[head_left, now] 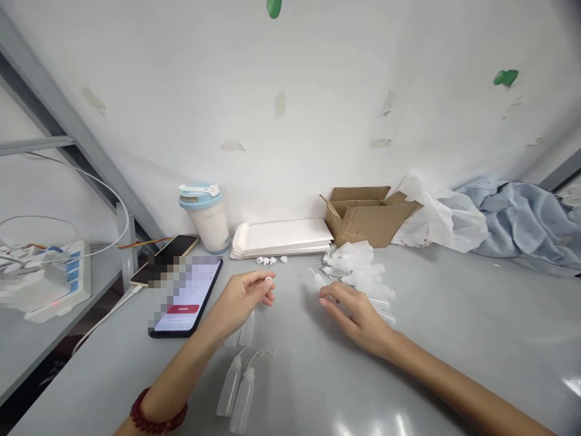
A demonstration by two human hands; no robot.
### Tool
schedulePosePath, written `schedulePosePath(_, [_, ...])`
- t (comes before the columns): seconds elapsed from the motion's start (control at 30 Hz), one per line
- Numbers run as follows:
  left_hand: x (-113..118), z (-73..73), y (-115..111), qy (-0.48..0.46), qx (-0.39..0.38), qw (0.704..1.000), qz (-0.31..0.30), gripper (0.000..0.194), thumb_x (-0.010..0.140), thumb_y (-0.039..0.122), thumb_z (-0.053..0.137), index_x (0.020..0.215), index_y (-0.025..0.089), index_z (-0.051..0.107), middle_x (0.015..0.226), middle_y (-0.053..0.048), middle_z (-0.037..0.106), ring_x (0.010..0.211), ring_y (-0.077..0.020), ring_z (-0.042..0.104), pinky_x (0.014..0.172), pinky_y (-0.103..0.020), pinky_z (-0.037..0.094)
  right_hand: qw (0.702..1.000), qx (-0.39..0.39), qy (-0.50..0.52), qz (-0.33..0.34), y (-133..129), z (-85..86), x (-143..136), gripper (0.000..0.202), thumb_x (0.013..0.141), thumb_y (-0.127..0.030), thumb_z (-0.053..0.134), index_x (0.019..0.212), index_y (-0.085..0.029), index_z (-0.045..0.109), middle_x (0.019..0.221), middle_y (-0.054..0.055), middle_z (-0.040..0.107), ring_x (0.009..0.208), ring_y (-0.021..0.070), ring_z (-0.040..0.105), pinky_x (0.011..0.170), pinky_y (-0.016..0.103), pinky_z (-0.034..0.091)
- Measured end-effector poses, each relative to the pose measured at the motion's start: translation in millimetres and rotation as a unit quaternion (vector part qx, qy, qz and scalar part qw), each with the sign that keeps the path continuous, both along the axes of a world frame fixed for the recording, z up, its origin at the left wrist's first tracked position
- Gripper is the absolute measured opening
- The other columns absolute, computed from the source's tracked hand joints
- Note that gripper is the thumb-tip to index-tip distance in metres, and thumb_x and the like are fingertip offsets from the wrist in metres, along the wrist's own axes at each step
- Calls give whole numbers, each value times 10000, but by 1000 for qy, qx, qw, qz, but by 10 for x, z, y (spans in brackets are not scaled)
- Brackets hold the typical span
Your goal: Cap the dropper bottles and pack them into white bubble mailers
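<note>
Beside piled bottles [356,259], right hand [361,316], grip unclear; left hand [240,298] pinching white cap [269,280]; carton [374,225] contents hidden.

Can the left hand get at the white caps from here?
Likely yes: the left hand is close to the caps, with bare tabletop between, though its fingers hold a small white piece.

White piece [268,280] part-hidden in left hand [240,301]; lit phone screen [196,295] partly blurred; cloth [529,215] cut at right edge.
</note>
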State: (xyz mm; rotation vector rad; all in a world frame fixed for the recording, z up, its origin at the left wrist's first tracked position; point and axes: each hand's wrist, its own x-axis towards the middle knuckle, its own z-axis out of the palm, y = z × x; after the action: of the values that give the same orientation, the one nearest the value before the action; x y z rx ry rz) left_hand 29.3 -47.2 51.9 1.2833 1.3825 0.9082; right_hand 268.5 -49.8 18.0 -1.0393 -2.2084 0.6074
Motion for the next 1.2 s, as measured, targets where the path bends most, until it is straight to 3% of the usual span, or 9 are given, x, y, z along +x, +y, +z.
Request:
schedulePosePath(0.13, [82, -24, -47, 48, 13, 998, -48, 287, 763, 395, 594, 893, 147, 655, 580, 6, 619, 557, -162, 609, 597, -283, 471, 983, -123, 128, -41, -21, 63, 33, 187, 909, -383, 462, 821, -223, 500, 689, -16, 499, 658, 146, 489, 612, 273, 405])
schedulePosePath(0.23, [170, -30, -110, 78, 12, 992, -97, 255, 750, 419, 607, 734, 170, 659, 499, 30, 552, 456, -128, 516, 473, -232, 410, 944, -238, 227, 8, -69, 133, 0, 197, 887, -409, 506, 842, -220, 471, 721, -12, 546, 685, 143, 526, 661, 290, 430])
schedulePosePath(0.33, [252, -17, -176, 114, 69, 985, -111, 284, 746, 431, 623, 611, 182, 641, 561, 12, 563, 520, -125, 493, 487, -218, 385, 908, -302, 280, 69, -117, 184, -23, 204, 877, -400, 533, 840, -213, 461, 750, 6, 592, 694, 140, 541, 684, 306, 433])
schedulePosePath(0.5, [302, -2, -215, 6, 19, 994, -109, 194, 723, 363, 669, 698, 185, 596, 592, 14, 616, 560, -134, 554, 565, -237, 457, 863, -366, 322, 133, -145, 164, -28, 185, 874, -363, 551, 827, -207, 464, 748, 12, 627, 685, 137, 548, 685, 306, 406])
schedulePosePath(0.63, [283, -18, -186, -43, 7, 995, -93, 217, 666, 320, 726, 712, 180, 567, 566, 54, 545, 475, -93, 486, 469, -210, 419, 837, -413, 320, 165, -144, 121, -35, 161, 864, -323, 570, 834, -201, 469, 742, 13, 636, 676, 134, 544, 675, 294, 389])
schedulePosePath(0.73, [275, -15, -180, -44, 1, 993, -108, 218, 640, 319, 740, 713, 166, 603, 602, 45, 531, 480, -84, 440, 432, -198, 372, 836, -427, 298, 176, -151, 130, -37, 173, 851, -336, 580, 835, -196, 479, 719, 7, 624, 648, 130, 524, 660, 286, 376])
schedulePosePath(0.87, [302, -6, -217, -6, 0, 991, -131, 220, 595, 275, 774, 677, 162, 603, 578, 53, 506, 543, -92, 424, 494, -198, 346, 841, -434, 272, 174, -151, 151, -30, 172, 835, -336, 590, 828, -191, 497, 666, -21, 573, 607, 113, 478, 617, 257, 341])
schedulePosePath(1.07, [355, -21, -272, 29, -7, 988, -150, 276, 580, 285, 777, 617, 169, 529, 571, 69, 465, 558, -94, 395, 515, -201, 314, 823, -467, 274, 172, -158, 129, -40, 218, 842, -385, 576, 842, -203, 456, 588, -67, 431, 542, 93, 369, 562, 234, 308])
schedulePosePath(1.2, [362, -37, -284, 33, -21, 986, -163, 284, 663, 342, 717, 603, 161, 506, 542, 70, 455, 532, -88, 389, 501, -202, 289, 865, -423, 229, 144, -221, 163, -46, 225, 884, -422, 514, 875, -211, 434, 636, -68, 371, 572, 93, 319, 542, 221, 266])
